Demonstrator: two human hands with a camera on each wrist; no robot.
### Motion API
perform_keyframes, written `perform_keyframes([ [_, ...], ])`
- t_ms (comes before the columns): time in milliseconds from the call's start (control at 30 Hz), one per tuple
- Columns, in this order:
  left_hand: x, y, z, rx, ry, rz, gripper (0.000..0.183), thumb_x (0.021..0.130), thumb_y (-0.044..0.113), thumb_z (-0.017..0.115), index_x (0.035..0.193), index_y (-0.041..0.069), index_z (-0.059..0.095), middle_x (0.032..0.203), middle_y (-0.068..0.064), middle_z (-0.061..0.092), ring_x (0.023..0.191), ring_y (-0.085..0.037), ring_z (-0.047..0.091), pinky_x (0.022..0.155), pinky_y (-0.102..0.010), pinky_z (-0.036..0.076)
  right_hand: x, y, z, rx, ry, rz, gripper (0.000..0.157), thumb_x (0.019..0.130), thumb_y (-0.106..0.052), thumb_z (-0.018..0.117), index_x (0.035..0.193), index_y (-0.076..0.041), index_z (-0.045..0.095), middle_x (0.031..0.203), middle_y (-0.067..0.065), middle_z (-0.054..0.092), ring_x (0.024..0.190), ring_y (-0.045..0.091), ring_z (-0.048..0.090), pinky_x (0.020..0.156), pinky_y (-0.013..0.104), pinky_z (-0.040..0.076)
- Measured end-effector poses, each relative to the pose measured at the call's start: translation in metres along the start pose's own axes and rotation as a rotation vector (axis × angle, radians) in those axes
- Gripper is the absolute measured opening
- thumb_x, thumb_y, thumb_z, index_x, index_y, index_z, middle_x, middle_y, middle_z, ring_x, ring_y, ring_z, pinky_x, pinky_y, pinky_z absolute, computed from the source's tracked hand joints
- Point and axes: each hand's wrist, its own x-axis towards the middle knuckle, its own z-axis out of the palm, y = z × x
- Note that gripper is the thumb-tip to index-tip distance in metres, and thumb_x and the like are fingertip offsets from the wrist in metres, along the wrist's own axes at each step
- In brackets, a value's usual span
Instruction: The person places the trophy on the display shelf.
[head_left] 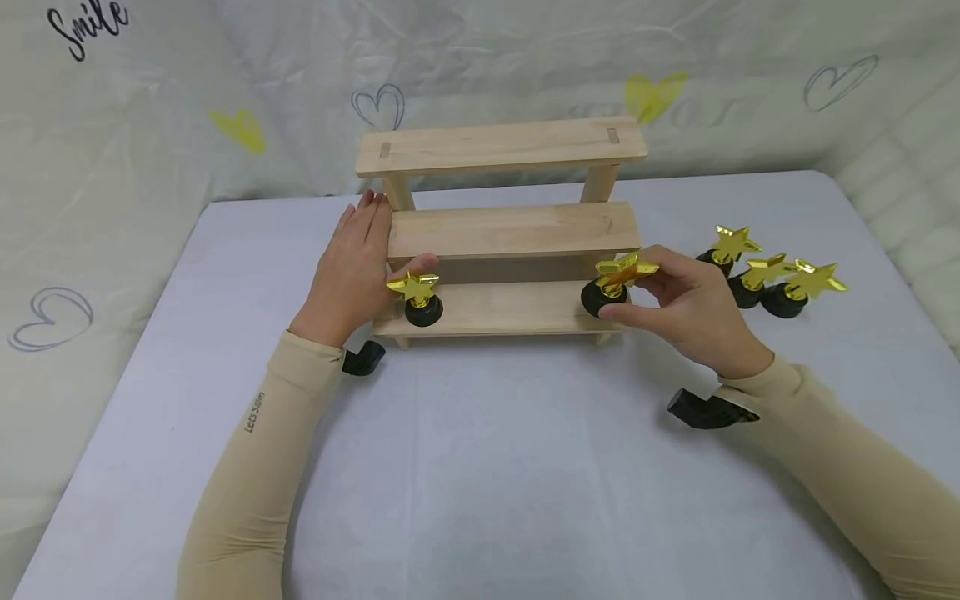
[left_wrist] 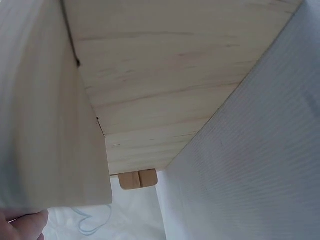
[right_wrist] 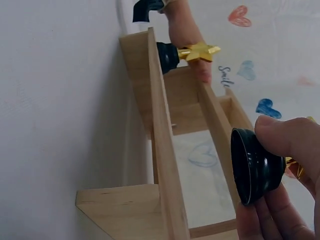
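A three-step wooden stand rests on the white table. Along its left side lies my left hand, fingers straight, with the thumb reaching over near the middle step. A small star trophy, gold on a black round base, stands at the left end of the lowest step. Over that step's right end, my right hand pinches another star trophy between thumb and fingers. In the right wrist view the hollow underside of the held trophy's base shows, apart from the step. Only fingertips of my left hand appear in the left wrist view.
Several more star trophies stand grouped on the table, right of my right hand. A pale curtain printed with hearts hangs behind the table. Black devices are strapped at both wrists.
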Motion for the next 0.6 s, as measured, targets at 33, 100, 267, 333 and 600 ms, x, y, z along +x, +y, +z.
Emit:
perform_keyframes([
  [33,0.000,0.000,0.000,-0.001,0.000,0.002,0.102,0.093,0.064,0.065,0.153,-0.013,0.035,0.157,-0.033,0.043,0.155,-0.045,0.035,0.132,-0.052,0.025,0.000,0.001,0.001,-0.023,-0.008,0.010,0.044,0.072,0.025,0.079,0.111,0.009,0.067,0.105,0.002,0.075,0.100,0.010,0.071,0.101,0.018,0.056],
  [100,0.000,0.000,0.000,-0.003,-0.001,0.002,0.103,0.094,0.068,0.060,0.153,-0.013,0.035,0.157,-0.033,0.043,0.155,-0.044,0.035,0.133,-0.052,0.025,0.000,0.004,0.002,-0.049,-0.022,0.027,0.042,0.073,0.021,0.081,0.110,0.008,0.067,0.105,-0.001,0.074,0.101,0.008,0.070,0.101,0.016,0.056],
  [267,0.000,-0.001,0.001,-0.005,0.003,0.003,0.104,0.093,0.070,0.058,0.153,-0.013,0.035,0.157,-0.033,0.043,0.155,-0.044,0.035,0.133,-0.051,0.024,0.001,0.010,0.005,-0.137,-0.039,0.038,0.041,0.073,0.018,0.083,0.108,0.007,0.066,0.105,-0.003,0.072,0.101,0.006,0.069,0.098,0.013,0.055],
  [333,0.000,-0.001,0.001,-0.004,0.005,0.004,0.104,0.093,0.070,0.058,0.152,-0.013,0.036,0.157,-0.033,0.043,0.155,-0.044,0.035,0.133,-0.051,0.024,0.001,0.012,0.006,-0.196,-0.043,0.037,0.042,0.073,0.017,0.084,0.109,0.004,0.067,0.105,-0.003,0.071,0.101,0.005,0.068,0.097,0.012,0.055],
  [600,0.000,-0.001,0.001,-0.011,0.018,0.009,0.116,0.090,0.085,0.031,0.151,-0.013,0.037,0.155,-0.034,0.045,0.154,-0.045,0.036,0.133,-0.051,0.025,0.000,0.020,0.006,-0.307,-0.056,-0.002,0.043,0.072,0.016,0.085,0.108,0.002,0.067,0.104,-0.004,0.068,0.086,0.011,0.057,0.073,0.014,0.049],
])
